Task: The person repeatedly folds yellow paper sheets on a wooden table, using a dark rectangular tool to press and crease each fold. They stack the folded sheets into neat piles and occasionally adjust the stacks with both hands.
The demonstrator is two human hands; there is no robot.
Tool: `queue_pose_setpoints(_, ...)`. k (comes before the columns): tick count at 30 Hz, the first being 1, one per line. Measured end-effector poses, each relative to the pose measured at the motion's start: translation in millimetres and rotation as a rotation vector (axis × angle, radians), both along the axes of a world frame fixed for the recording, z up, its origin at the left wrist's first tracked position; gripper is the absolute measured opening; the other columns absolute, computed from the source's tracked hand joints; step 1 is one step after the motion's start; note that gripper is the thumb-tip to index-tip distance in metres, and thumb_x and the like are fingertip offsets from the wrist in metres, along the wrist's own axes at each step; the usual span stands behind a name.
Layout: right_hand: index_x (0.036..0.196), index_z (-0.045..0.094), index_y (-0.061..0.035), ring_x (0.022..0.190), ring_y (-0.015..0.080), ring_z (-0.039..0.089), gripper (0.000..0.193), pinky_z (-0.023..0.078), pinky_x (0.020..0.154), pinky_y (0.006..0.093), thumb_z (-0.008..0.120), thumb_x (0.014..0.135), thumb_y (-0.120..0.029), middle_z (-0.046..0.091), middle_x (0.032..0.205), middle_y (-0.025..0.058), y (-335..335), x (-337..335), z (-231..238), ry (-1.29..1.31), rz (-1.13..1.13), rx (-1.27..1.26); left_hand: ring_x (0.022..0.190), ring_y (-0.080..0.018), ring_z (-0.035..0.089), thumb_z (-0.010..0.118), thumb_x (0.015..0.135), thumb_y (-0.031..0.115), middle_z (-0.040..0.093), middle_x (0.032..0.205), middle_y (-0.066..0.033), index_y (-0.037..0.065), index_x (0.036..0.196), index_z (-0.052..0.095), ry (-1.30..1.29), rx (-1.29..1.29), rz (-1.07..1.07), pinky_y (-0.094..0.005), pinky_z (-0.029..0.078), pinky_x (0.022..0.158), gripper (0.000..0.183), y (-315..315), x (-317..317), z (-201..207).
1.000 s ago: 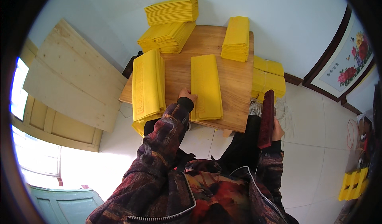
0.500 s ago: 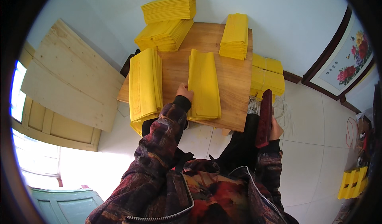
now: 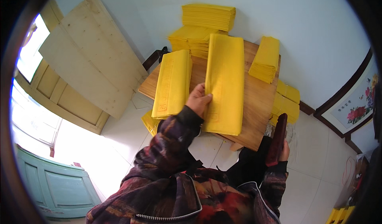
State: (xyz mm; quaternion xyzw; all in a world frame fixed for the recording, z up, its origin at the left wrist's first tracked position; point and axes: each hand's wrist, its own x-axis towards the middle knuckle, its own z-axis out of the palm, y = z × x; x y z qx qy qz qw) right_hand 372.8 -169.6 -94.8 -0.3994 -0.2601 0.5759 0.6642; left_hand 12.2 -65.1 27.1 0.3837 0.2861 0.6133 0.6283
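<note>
My left hand [image 3: 199,100] is closed on the left edge of a folded yellow paper sheaf [image 3: 225,85], thumb on its front face. The sheaf looks raised above the wooden table [image 3: 254,100], faint reddish print near its lower end. Just left of that hand lies another yellow paper stack [image 3: 172,83] with a red printed strip along it. Low at the right, off the table, my right hand [image 3: 285,150] grips a long dark red bar [image 3: 277,140] with a notched edge, held upright. The bar hides most of its fingers.
Yellow paper stacks [image 3: 209,17] are piled at the table's back, with another stack [image 3: 264,59] at its right edge. Tied yellow bundles [image 3: 288,100] sit beside the table. A plywood board [image 3: 95,53] leans at the left; a framed flower picture [image 3: 354,104] stands at the right.
My left hand has lifted the yellow paper sheaf from the tabletop toward me. My right hand still holds the bar low at the side. The whole view has shifted.
</note>
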Motion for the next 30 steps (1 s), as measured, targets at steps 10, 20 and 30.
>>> queue_pose_setpoints(10, 0.117, 0.049, 0.0021, 0.093, 0.0155, 0.055, 0.039, 0.045, 0.080, 0.0275, 0.037, 0.094, -0.027, 0.057, 0.104, 0.0084, 22, -44, 35, -0.453, 0.027, 0.106, 0.098, -0.0233, 0.059, 0.040, 0.081, -0.010, 0.057, 0.113, -0.0133, 0.003, 0.125, 0.038, 0.334, -0.112, 0.176, -0.0344, 0.049, 0.086, 0.046, 3, -171, 25)
queue_pose_setpoints(20, 0.087, 0.056, 0.0028, 0.073, 0.0111, 0.048, 0.026, 0.039, 0.066, 0.0255, 0.053, 0.086, -0.023, 0.054, 0.078, 0.0024, 88, -104, 84, -0.553, -0.003, 0.067, 0.074, -0.0156, 0.061, 0.052, 0.086, 0.010, 0.058, 0.093, -0.0045, 0.001, 0.117, 0.049, 1.214, -0.137, 0.323, -0.0250, 0.050, 0.061, 0.033, 17, -217, -12)
queue_pose_setpoints(30, 0.090, 0.051, 0.0020, 0.079, 0.0415, 0.057, 0.030, 0.045, 0.070, 0.0457, 0.054, 0.081, -0.027, 0.059, 0.081, 0.0257, 168, -201, 95, -1.623, 0.133, 0.047, 0.055, -0.0049, 0.045, 0.050, 0.091, 0.021, 0.052, 0.067, 0.0008, 0.005, 0.092, 0.055, 0.568, -0.316, 0.572, -0.0188, 0.034, 0.047, 0.017, -69, -217, -78)
